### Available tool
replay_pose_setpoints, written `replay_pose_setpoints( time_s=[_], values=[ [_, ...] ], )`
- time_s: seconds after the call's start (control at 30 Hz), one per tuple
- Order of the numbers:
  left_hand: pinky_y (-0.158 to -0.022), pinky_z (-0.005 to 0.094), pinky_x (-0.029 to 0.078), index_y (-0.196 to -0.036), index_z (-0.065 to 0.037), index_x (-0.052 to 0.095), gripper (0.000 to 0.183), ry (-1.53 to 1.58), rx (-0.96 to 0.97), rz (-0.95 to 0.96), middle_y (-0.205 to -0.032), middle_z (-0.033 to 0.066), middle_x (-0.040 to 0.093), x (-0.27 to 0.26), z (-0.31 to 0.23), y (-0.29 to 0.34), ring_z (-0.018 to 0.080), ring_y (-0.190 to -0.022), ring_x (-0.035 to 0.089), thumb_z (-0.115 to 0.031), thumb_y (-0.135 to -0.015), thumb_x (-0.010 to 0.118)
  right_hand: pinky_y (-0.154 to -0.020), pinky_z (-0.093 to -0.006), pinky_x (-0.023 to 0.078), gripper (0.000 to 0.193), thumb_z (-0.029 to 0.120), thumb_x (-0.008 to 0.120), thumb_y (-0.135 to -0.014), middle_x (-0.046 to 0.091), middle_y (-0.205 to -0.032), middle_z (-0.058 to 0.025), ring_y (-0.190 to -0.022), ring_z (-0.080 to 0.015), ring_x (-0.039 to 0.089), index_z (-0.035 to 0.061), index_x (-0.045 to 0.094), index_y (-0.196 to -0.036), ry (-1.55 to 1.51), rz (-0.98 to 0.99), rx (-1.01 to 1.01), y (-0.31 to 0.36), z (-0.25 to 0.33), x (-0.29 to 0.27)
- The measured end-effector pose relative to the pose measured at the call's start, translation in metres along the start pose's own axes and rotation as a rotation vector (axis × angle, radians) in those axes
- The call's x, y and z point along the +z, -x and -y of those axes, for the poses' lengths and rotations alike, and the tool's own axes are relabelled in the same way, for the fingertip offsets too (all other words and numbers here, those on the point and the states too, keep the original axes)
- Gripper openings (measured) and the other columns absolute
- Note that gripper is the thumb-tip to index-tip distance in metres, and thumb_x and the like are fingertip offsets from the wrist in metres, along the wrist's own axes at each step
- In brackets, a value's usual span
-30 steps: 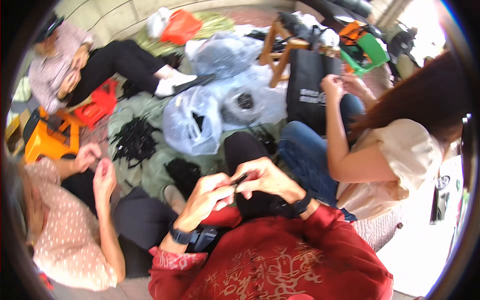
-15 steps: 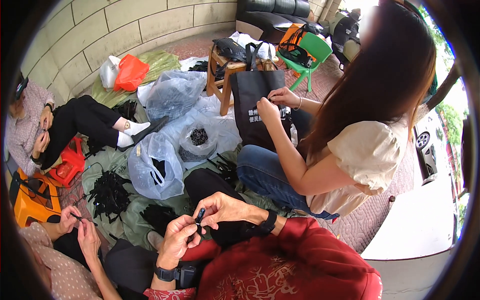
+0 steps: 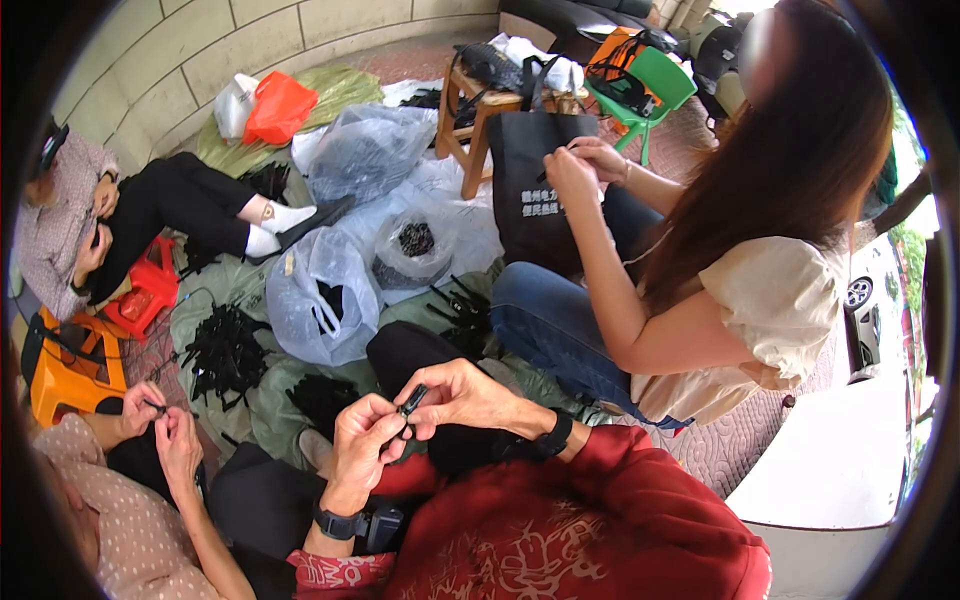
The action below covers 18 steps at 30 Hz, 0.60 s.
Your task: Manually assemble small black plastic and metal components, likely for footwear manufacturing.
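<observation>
Close in front of me, my left hand (image 3: 363,446) and my right hand (image 3: 452,398) meet over a small glossy black piece (image 3: 413,399), which looks like a plastic clip. Left thumb and fingers pinch its lower end, while the right thumb and forefinger grip its upper end. Part of the piece is hidden by my fingertips. Beyond my left hand lies a dark heap of black strips (image 3: 325,400). Another bundle of black strap-like pieces (image 3: 225,352) is spread on the green ground sheet (image 3: 262,418) to the left.
An open clear bag (image 3: 285,290) and a bag of small black parts (image 3: 385,275) stand ahead. Co-workers sit around: one at right beside a black tote bag (image 3: 510,165), two at left. A wooden stool (image 3: 475,135), green chair (image 3: 668,92) and orange stool (image 3: 50,385) stand nearby.
The view has swung slightly, so the surroundings sit further right. My hands remain together on the black piece; the right fingers now cover more of it, and it tilts more to the right.
</observation>
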<state>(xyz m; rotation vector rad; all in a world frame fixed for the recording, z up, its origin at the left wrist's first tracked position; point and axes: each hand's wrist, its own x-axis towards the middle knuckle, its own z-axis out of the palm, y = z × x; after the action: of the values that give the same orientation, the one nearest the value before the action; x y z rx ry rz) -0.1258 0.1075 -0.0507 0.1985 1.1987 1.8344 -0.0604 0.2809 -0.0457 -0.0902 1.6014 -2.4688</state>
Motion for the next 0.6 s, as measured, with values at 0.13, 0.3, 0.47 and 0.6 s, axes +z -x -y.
replay_pose_setpoints(
  time_s=[0.13,0.3,0.47,0.6],
  values=[
    [-0.04,0.0166,0.032,-0.083,-0.003,0.05,0.006,-0.044,0.041,0.033,-0.07,0.0062,0.056,0.01,-0.003,-0.007,0.0055,-0.048,0.046,-0.007,-0.083,0.053,-0.056,-0.0213,0.048,0.012,0.002,0.058,-0.079,0.061,-0.067,-0.0061,-0.061,-0.0092,0.059,-0.0013,0.057,-0.09,0.113,-0.12,0.009,0.0,0.004,-0.004],
    [-0.045,0.0163,0.035,-0.106,-0.004,0.041,0.024,-0.036,0.192,0.08,-0.078,0.0065,0.056,0.011,-0.002,-0.007,0.0057,-0.055,0.048,-0.008,-0.085,0.05,-0.057,-0.0218,0.048,0.01,0.0,0.057,-0.079,0.059,-0.075,-0.0054,-0.063,-0.0099,0.058,-0.0008,0.053,-0.088,-0.026,-0.127,-0.073,-0.002,0.006,-0.003],
    [-0.048,0.0172,0.037,-0.109,-0.003,0.043,0.028,-0.099,0.291,0.126,-0.078,0.0056,0.056,0.007,-0.002,-0.003,0.0065,-0.057,0.048,-0.006,-0.083,0.053,-0.06,-0.022,0.049,0.01,-0.001,0.056,-0.08,0.059,-0.078,-0.0048,-0.066,-0.0099,0.058,-0.0005,0.052,-0.088,-0.041,-0.074,-0.085,-0.003,0.002,-0.004],
    [-0.045,0.0163,0.035,-0.108,-0.003,0.044,0.031,-0.166,0.34,0.081,-0.079,0.0059,0.057,0.009,0.0,-0.001,0.0063,-0.055,0.049,-0.008,-0.08,0.057,-0.062,-0.0223,0.048,0.011,-0.003,0.055,-0.08,0.058,-0.077,-0.0042,-0.067,-0.0094,0.057,-0.0009,0.052,-0.09,0.031,-0.118,-0.108,-0.001,0.003,0.003]
  ],
)
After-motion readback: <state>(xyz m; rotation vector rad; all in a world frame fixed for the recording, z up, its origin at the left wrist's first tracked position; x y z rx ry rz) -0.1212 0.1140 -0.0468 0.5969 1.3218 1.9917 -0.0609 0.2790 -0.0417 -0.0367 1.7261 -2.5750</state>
